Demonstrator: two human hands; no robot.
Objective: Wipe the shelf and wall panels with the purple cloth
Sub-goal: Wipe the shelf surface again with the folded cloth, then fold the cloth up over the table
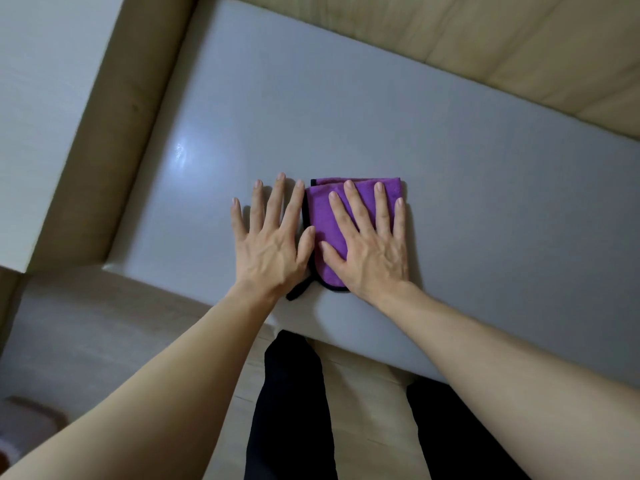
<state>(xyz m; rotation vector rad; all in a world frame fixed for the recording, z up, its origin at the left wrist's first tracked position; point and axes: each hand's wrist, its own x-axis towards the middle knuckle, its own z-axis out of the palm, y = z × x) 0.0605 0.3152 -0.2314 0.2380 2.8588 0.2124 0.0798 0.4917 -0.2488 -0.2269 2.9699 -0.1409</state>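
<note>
Now, shelf (381,109): grey, glossy, crossing the view from 10 to 4 o'clock.
Purple cloth (325,216): folded, black-edged, flat on the shelf near centre.
Right hand (372,240): fingers straight and spread, pressing on the cloth.
Left hand (272,237): flat and wide on the shelf, at 9 o'clock just beside the cloth.
Wall panels (450,39): beige, at 12 o'clock.

Both bare forearms reach forward, palms down. Left hand (268,237) flat, fingers straight and slightly spread, thumb alongside. Right hand (372,244) flat too, fingers straight and spread, thumb angled toward the left hand.
</note>
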